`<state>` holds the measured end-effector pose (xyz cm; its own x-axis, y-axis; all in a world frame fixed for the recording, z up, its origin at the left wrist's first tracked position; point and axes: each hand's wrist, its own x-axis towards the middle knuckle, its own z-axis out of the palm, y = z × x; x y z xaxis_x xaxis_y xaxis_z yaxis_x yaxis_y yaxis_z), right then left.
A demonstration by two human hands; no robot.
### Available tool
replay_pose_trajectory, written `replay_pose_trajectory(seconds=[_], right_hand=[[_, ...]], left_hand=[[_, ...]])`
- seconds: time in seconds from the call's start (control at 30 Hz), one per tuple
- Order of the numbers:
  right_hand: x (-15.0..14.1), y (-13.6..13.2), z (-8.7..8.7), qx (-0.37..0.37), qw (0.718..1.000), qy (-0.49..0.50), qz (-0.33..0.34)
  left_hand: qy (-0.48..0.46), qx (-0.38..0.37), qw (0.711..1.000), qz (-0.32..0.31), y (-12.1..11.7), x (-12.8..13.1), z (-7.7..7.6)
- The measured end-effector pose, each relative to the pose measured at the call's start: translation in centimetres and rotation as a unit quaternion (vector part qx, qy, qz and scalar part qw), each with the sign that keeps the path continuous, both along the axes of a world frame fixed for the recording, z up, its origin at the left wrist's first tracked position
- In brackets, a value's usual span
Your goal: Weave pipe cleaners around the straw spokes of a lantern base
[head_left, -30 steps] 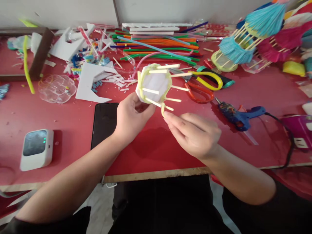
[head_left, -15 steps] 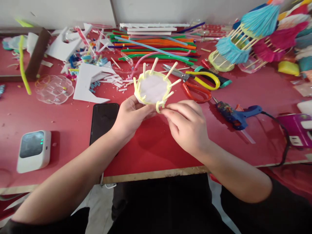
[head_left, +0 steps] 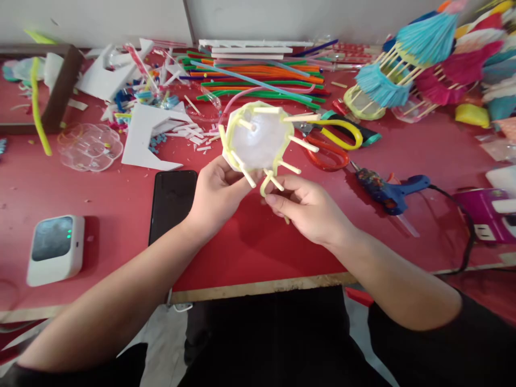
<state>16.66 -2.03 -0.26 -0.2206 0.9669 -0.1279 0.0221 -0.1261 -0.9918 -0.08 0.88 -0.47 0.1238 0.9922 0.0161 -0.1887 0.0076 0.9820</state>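
Observation:
Over the red table, my left hand (head_left: 220, 188) is closed on the lower left edge of a white round base (head_left: 260, 141). Several pale wooden sticks (head_left: 303, 143) stand up from the base around its rim, and a yellow pipe cleaner (head_left: 226, 141) runs along the rim between them. The loose end of this pipe cleaner bends down in a loop at the near edge. My right hand (head_left: 304, 207) pinches that end between thumb and fingers, just below the base. The fingertips of my left hand are hidden beneath the base.
Scissors (head_left: 336, 140) with yellow and red handles and a blue glue gun (head_left: 391, 188) lie on the right. Behind are several coloured pipe cleaners (head_left: 258, 70). A black phone (head_left: 173, 201), white foam offcuts (head_left: 139, 140) and a white device (head_left: 56, 250) lie left. Blue tasselled stick models (head_left: 382, 83) stand back right.
The base has tipped back and forth, its sticks now leaning toward me and to the right. My right hand has turned over, thumb now on top, still pinching the pipe cleaner's end.

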Motion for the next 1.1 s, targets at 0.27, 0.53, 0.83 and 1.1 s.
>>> replay_pose_trajectory(seconds=[0.27, 0.53, 0.83, 1.1], right_hand=[[-0.8, -0.1, -0.3, -0.131, 0.975, 0.133, -0.118], [-0.5, 0.5, -0.1, -0.170, 0.967, 0.184, -0.039], [-0.4, 0.1, -0.3, -0.151, 0.976, 0.137, -0.079], [-0.1, -0.9, 0.0, -0.063, 0.984, 0.040, -0.164]], left_hand=[[-0.010, -0.036, 0.999, -0.032, 0.1, 0.2, 0.0], [0.015, -0.003, 1.000, 0.007, -0.2, 0.3, 0.4], [0.054, -0.026, 0.998, -0.014, -0.4, 0.0, 0.5], [0.056, 0.004, 0.998, -0.016, -0.4, 0.2, 0.9]])
